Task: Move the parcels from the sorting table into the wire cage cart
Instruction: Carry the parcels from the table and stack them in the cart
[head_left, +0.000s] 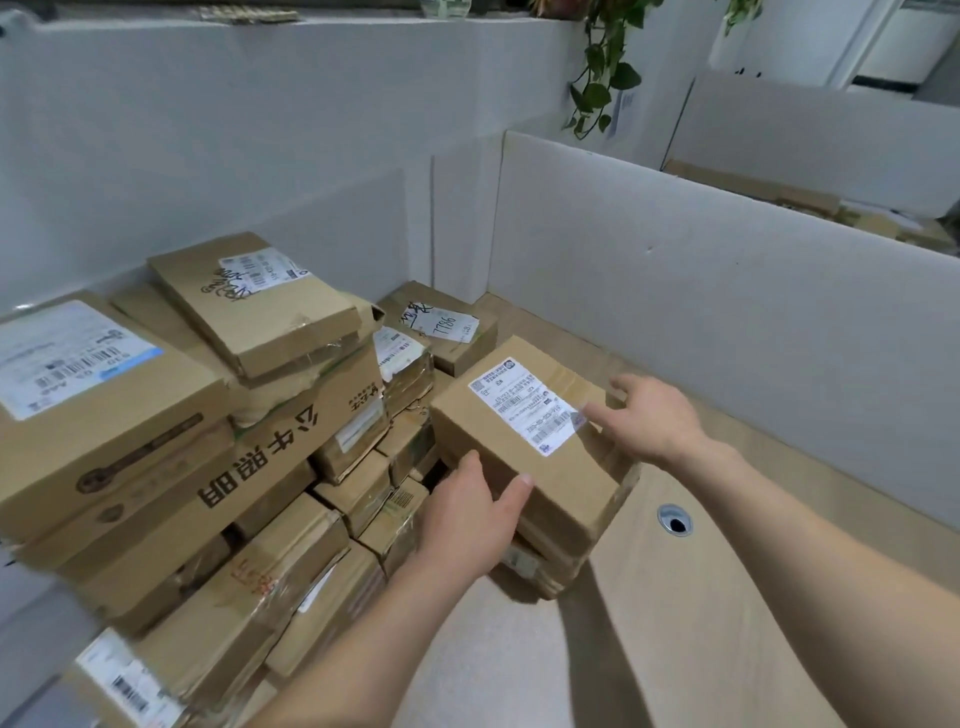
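1. Left hand (470, 512): on near left corner of box (530, 441), thumb on top edge, fingers wrapped down the side; grips it.
2. Right hand (652, 421): fingers spread, loosely bent, over far right corner of box; thumb on label (524, 402). Full grasp not confirmed.
3. Box: brown carton, label up, tilted, on top of lower parcels (545, 561) at table (675, 597) edge.
4. Left of box: large pile (208, 441) of cartons, several with labels, one printed with dark characters.
5. Behind: carton marked "7786" (447, 325).
6. Table: tan top, grommet hole (674, 519) just right of box.
7. White partitions (727, 291) around; plant (602, 67) hanging above.
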